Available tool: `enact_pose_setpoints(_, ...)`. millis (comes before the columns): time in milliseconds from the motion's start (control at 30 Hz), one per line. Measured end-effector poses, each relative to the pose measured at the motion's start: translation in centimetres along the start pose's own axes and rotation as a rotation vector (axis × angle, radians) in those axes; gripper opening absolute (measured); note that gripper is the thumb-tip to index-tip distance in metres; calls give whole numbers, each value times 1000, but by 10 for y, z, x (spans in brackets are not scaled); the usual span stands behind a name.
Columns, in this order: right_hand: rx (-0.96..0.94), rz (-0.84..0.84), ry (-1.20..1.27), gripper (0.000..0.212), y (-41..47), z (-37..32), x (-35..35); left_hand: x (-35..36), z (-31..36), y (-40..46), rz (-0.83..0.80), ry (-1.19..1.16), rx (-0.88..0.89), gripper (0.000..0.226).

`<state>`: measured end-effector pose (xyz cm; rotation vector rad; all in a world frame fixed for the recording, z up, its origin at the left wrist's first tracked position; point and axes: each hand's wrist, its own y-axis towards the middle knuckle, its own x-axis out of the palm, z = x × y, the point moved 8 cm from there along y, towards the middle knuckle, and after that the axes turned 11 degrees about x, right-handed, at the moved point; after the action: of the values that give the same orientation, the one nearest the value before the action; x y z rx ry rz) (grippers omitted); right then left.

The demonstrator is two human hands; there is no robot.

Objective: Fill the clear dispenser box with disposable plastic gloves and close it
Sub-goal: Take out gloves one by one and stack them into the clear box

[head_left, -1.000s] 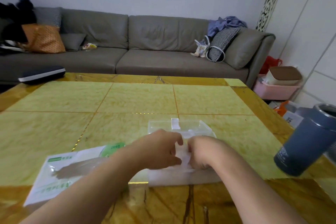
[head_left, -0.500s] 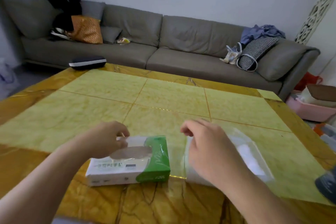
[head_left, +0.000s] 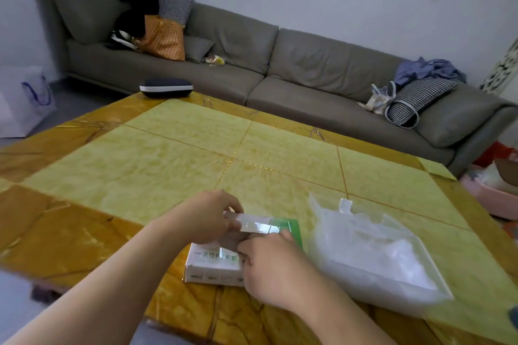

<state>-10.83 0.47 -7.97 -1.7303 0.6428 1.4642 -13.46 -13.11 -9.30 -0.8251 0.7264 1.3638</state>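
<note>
Cardboard glove carton (head_left: 215, 262) between hands (head_left: 238, 244)

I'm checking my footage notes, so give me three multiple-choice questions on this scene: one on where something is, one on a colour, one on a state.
1. Where does the clear plastic dispenser box lie relative to the white and green cardboard glove carton?
A. To its right
B. To its left
C. On top of it

2. What colour is the far end of the carton?
A. Red
B. Green
C. Blue

3. What are the left hand and the right hand doing?
A. Both lie flat on the yellow marble table
B. Both are at the carton
C. Both are lifting the dispenser box

Answers: 1 A, the box lies right of the carton on the table. 2 B, a green band shows past the hands. 3 B, the left hand's fingers curl over the carton's raised flap and the right hand's fingers are at its top.
</note>
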Motion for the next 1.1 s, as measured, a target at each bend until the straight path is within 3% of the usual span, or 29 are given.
enact_pose_setpoints(200, 122, 30, 201, 27, 5, 15, 2, 0, -3, 1, 3, -1, -6, 28)
enact_pose_setpoints(500, 70, 349, 448, 30, -4, 31, -35, -1, -1, -2, -1, 40, 4, 32)
enact_pose_setpoints(667, -2, 650, 541, 20, -15, 41, -68, -3, 2, -2, 6, 50, 32, 28)
enact_pose_setpoints(867, 72, 704, 504, 14, -15, 58, -75, -5, 1, -1, 37, 46, 38, 19)
enact_pose_setpoints(1000, 92, 897, 744, 16, -41, 82, -113, -8, -2, 1, 71, 35, 12, 13)
enact_pose_setpoints(1033, 97, 915, 808, 16, -46, 89, -119, -10, -3, 0, 78, 26, 9, 6)
enact_pose_setpoints(1100, 110, 871, 1009, 12, -51, 105, -124, -15, -3, -1, 107, 55, 2, 18)
